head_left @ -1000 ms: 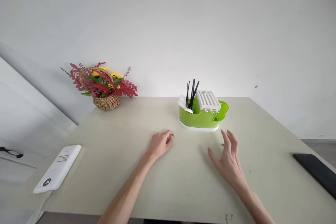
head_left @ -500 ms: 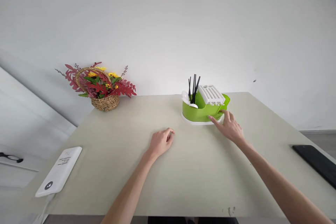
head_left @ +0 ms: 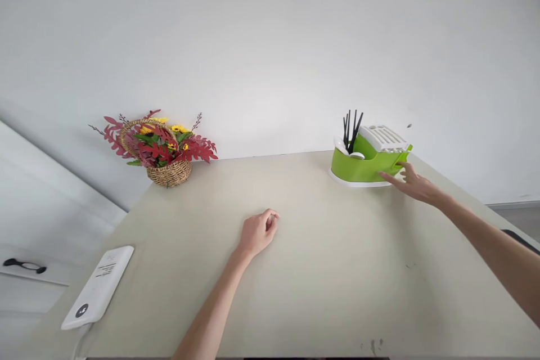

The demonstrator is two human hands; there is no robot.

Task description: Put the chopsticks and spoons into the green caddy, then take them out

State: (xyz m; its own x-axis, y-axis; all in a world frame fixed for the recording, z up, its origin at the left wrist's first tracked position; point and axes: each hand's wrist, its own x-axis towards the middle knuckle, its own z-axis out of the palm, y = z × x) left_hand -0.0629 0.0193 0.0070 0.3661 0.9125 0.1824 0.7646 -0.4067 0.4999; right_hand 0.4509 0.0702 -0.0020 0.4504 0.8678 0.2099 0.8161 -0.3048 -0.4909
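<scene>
L hand point(head_left: 258, 232) loosely curled on tbl point(head_left: 320, 270), R hand point(head_left: 417, 185) part-open, thumb + fingers gripping grn caddy point(head_left: 354, 167) at R end

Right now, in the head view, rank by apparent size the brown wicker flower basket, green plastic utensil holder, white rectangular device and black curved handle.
Flower basket, flowers included
Utensil holder, partly hidden
White device
Handle

1 wicker basket point(head_left: 171, 174) of red leaves point(head_left: 201, 149) and yellow flowers point(head_left: 179, 129) stands beyond 1 corded white device point(head_left: 98, 288).
</scene>
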